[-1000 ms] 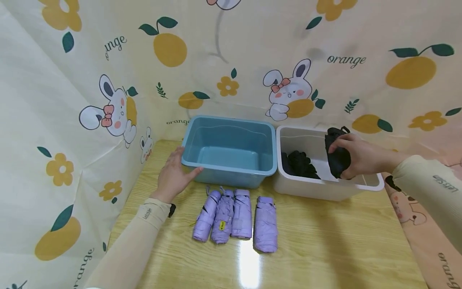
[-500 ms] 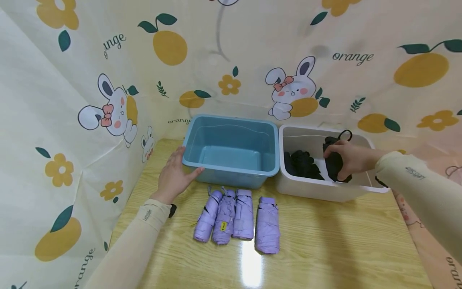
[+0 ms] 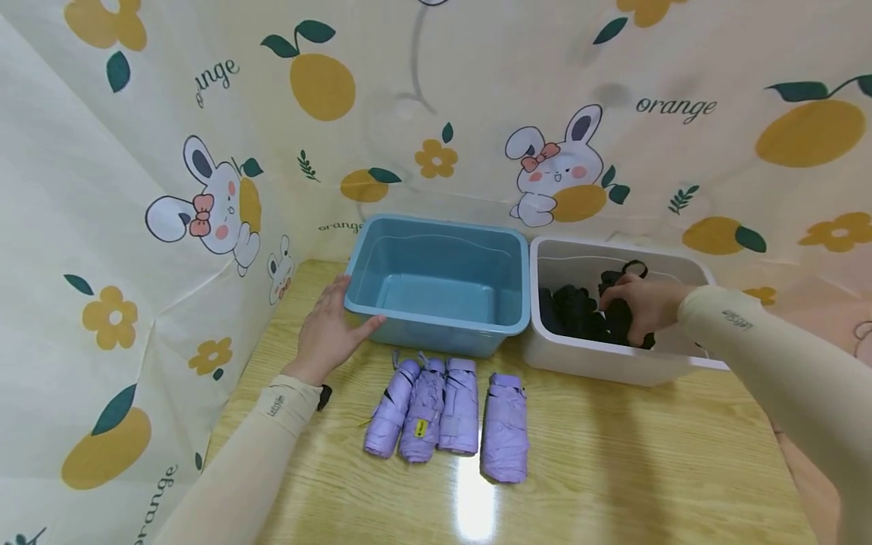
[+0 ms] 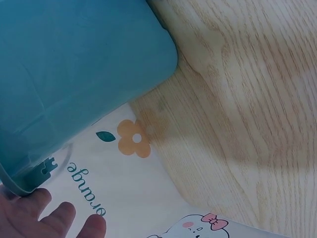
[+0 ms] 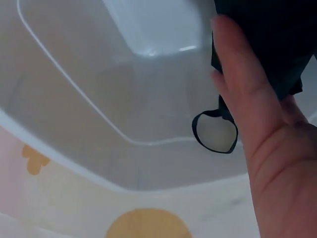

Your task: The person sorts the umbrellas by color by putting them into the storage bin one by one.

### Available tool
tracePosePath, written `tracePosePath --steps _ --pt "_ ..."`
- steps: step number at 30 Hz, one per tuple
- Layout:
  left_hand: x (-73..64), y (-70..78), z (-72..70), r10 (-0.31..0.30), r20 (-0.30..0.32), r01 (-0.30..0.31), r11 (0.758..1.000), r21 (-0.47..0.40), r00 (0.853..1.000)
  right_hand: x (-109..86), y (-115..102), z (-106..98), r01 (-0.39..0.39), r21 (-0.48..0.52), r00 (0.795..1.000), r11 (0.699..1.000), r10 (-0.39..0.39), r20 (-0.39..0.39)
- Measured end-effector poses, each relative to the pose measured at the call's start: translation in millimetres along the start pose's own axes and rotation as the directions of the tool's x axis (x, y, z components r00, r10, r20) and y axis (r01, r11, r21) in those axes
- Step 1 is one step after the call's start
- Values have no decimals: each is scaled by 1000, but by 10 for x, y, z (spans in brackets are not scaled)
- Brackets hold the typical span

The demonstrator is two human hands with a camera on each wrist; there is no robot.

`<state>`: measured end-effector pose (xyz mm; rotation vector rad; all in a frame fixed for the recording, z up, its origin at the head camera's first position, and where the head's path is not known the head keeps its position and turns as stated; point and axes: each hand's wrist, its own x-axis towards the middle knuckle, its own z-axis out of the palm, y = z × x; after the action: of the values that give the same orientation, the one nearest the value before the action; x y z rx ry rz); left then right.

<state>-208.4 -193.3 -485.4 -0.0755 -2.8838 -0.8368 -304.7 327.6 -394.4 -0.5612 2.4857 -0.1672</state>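
Note:
My right hand (image 3: 650,303) is down inside the white bin (image 3: 599,363), gripping a black folding umbrella (image 3: 618,322) with its fingers on one side and thumb on the other. The umbrella's wrist loop sticks out past the hand, and in the right wrist view the loop (image 5: 215,131) hangs against the bin's inner wall. Other black umbrellas (image 3: 575,310) lie at the left end of this bin, right beside the held one. My left hand (image 3: 328,333) rests with spread fingers on the front left corner of the blue bin (image 3: 436,337); its fingertips (image 4: 94,225) show beside that bin's rim.
Several purple folding umbrellas (image 3: 459,409) lie on the wooden table (image 3: 599,469) in front of the blue bin, one a little apart to the right. The two bins stand side by side against a printed cloth backdrop (image 3: 470,76).
My right hand has lowered the black umbrella deeper into the white bin and moved it left, toward the other black ones. My left hand stays at the blue bin's corner.

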Motion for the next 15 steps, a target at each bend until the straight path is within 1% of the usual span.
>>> tracePosePath --steps 3,6,15 --pt "-3 0 -5 0 -5 0 1000 -3 1000 69 -29 15 -3 11 999 1000 2 48" --pt "0 6 -7 2 -3 -2 1000 -3 1000 145 -17 37 1 3 997 1000 -1 78" --pt "17 2 2 0 -8 0 1000 -3 1000 345 78 103 -10 -29 993 1000 14 119"
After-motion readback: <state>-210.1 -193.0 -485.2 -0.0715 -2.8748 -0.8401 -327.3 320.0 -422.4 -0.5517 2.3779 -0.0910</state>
